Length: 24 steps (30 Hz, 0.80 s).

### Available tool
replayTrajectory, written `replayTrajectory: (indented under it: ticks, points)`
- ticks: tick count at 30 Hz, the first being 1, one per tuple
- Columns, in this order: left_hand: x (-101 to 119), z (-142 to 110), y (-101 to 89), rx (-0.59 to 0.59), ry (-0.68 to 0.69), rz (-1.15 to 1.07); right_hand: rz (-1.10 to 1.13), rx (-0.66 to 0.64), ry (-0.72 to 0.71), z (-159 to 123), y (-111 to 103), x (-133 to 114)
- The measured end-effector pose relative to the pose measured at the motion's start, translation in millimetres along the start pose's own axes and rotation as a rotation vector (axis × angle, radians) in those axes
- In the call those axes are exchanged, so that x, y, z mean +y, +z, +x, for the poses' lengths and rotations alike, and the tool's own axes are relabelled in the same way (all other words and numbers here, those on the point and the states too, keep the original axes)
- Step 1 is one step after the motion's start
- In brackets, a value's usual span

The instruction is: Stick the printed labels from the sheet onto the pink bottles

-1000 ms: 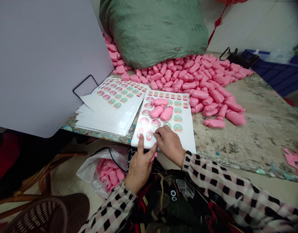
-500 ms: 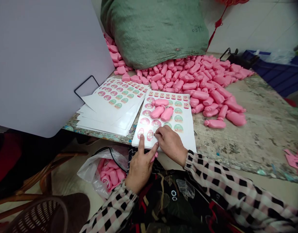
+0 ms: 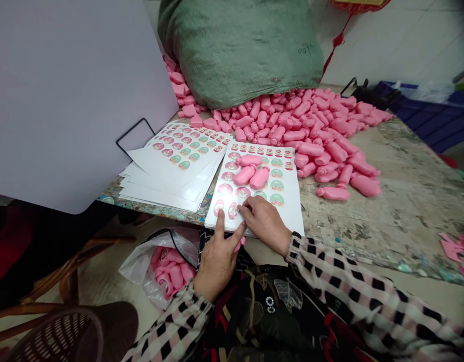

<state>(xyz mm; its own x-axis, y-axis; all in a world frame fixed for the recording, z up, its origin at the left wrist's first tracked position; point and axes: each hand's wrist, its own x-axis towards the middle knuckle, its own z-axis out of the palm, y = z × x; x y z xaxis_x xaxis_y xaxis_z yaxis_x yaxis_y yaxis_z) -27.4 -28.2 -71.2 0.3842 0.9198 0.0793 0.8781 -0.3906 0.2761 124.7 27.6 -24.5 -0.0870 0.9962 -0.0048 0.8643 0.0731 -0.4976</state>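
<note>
A white sticker sheet [image 3: 288, 211] with round pink and green labels lies at the table's near edge. Three pink toy bottles [image 3: 250, 173] rest on it. My left hand [image 3: 219, 256] presses its index finger on the sheet's near left corner and holds a small pink bottle [image 3: 239, 245] in its curled lower fingers. My right hand [image 3: 265, 221] lies on the sheet with its fingertips pinched at a round sticker [image 3: 233, 211] in the bottom row.
A stack of more sticker sheets [image 3: 171, 171] lies to the left beside a large white board [image 3: 66, 95]. A heap of pink bottles [image 3: 318, 130] spills from a green sack [image 3: 239, 45]. A plastic bag [image 3: 164, 266] of labelled bottles sits below the table edge.
Both hands stay almost still. My right fingertips have crept slightly left along the bottom row of stickers.
</note>
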Motion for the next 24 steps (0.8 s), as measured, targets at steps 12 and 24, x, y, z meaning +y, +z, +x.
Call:
replayTrajectory:
  ticks: [12, 24]
  points:
    - [4.3, 4.1, -20.3, -0.097, 0.007, 0.071, -0.024, 0.018, 0.1, 4.7, 3.9, -3.8]
    - [1.4, 3.9, -23.1, -0.097, 0.028, 0.154, 0.037, 0.017, 0.107, 14.7, -8.9, -11.1]
